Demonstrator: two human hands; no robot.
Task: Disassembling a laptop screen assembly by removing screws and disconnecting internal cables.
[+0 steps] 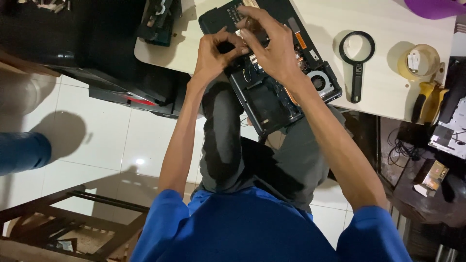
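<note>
Head view, looking down past a blue shirt and dark trousers at an opened laptop (pixel 272 82). The laptop lies bottom-up with its cover off, half on the pale worktop (pixel 335 29) and half overhanging the near edge above the person's knees. Its round cooling fan (pixel 320 81) sits at the right corner, and an empty bay shows toward the near end.

The left hand (pixel 216 53) is curled, its fingertips pinched together over the middle of the laptop; whatever it pinches is too small to make out. The right hand (pixel 269 46) is arched above the same spot, fingers bent down onto the inner parts just beside the left fingertips. Whether it grips anything cannot be told.

To the right on the worktop lie a black magnifying glass (pixel 357 60) and a roll of tape (pixel 418 62), well apart from the hands; a yellow-handled tool (pixel 427 99) rests at the worktop's edge. A second dark device (pixel 158 22) sits at the far left.

For work this fine, the overhanging laptop is probably the weak point: steadying the wrists on its frame and pulling small parts straight, without twisting, would seem the sound method.
</note>
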